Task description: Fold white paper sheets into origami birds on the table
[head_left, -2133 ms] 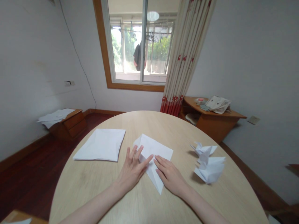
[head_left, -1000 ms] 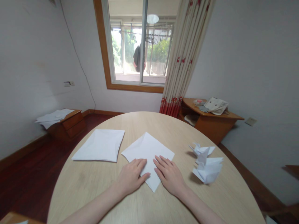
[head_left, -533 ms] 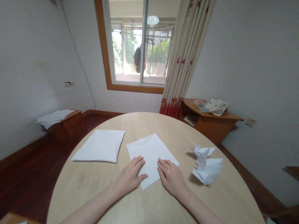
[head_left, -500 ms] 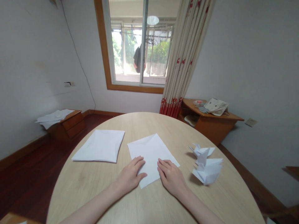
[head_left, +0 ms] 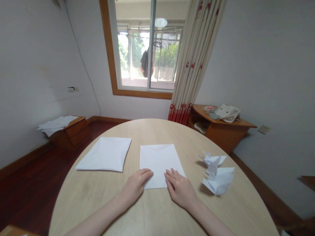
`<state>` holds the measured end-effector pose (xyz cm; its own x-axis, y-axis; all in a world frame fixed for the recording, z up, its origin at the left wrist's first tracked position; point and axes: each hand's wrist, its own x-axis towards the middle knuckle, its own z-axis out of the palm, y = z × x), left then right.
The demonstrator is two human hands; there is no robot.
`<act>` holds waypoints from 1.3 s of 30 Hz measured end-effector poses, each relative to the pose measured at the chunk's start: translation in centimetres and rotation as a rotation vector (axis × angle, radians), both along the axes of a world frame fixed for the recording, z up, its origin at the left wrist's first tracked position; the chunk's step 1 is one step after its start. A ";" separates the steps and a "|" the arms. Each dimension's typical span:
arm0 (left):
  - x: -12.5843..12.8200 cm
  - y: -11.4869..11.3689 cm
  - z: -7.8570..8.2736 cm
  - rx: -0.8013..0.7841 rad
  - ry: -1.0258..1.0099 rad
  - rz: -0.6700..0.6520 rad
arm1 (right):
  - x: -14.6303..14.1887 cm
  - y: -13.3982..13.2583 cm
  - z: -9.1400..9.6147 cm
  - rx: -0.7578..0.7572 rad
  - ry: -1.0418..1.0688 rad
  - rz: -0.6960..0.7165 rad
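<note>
A square sheet of white paper [head_left: 158, 160] lies flat on the round wooden table [head_left: 152, 216], its near edge facing me. My left hand [head_left: 137, 182] rests at the sheet's near left corner, fingertips on the paper and thumb hidden from view. On the near right part of the sheet lies my right hand [head_left: 179, 186], palm down with its fingers stretched forward. Neither hand grips anything that I can see.
A stack of white paper [head_left: 104, 154] lies on the table's left side. Folded paper figures [head_left: 219, 180], shaped like birds, stand on the right. Beyond the table are a wooden corner desk [head_left: 221, 131], a curtain [head_left: 192, 65] and a low cabinet [head_left: 76, 131].
The sheet has turned on the table, so its edges now lie roughly square to me instead of slanted. My left hand has shifted slightly and its thumb no longer shows.
</note>
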<state>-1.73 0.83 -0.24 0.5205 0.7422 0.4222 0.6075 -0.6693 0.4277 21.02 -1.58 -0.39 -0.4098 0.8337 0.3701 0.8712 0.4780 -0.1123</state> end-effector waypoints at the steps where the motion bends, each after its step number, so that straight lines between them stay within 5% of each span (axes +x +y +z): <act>1: 0.1 -0.1 0.1 -0.004 -0.003 0.006 | -0.1 -0.1 0.3 -0.010 -0.009 -0.005; 21: 0.5 -0.2 0.1 0.020 0.071 -0.080 | -1.1 -1.6 2.2 -0.091 -0.115 0.054; 34: 0.5 0.2 -0.4 -0.015 0.021 -0.006 | -0.2 -1.1 0.7 0.036 -0.100 0.002; 39: 0.3 0.3 -0.5 -0.037 -0.003 0.050 | 0.3 -0.8 0.1 0.089 0.096 -0.059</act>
<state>-1.40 1.18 -0.73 0.4814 0.7821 0.3956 0.6381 -0.6222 0.4535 21.29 -2.43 -0.25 -0.3199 0.8174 0.4791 0.8854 0.4379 -0.1560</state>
